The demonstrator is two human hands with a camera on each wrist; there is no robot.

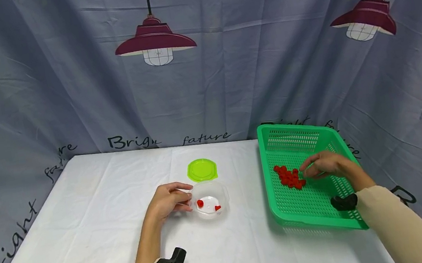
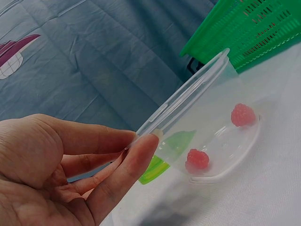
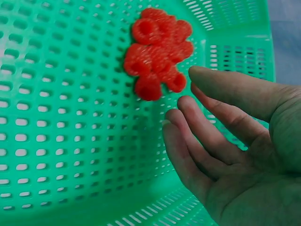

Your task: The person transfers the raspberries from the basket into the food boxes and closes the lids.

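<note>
On the left, my left hand (image 1: 167,201) pinches the rim of a clear plastic bowl (image 2: 207,101) between thumb and fingers. Two red raspberries lie apart on its bottom, one raspberry (image 2: 197,160) nearer the hand and another raspberry (image 2: 243,115) farther off. My right hand (image 1: 324,164) hovers inside the green basket (image 1: 271,195), just beside a cluster of raspberries (image 3: 157,52). In the right wrist view its thumb and fingers are apart and loosely bent, with nothing held between them. The thumb tip comes close to the cluster's edge.
A bright green lid (image 1: 202,169) lies on the white tablecloth (image 1: 85,223) behind the bowl. The basket's slotted walls rise around the right hand. A grey printed curtain (image 1: 205,91) hangs along the table's back edge.
</note>
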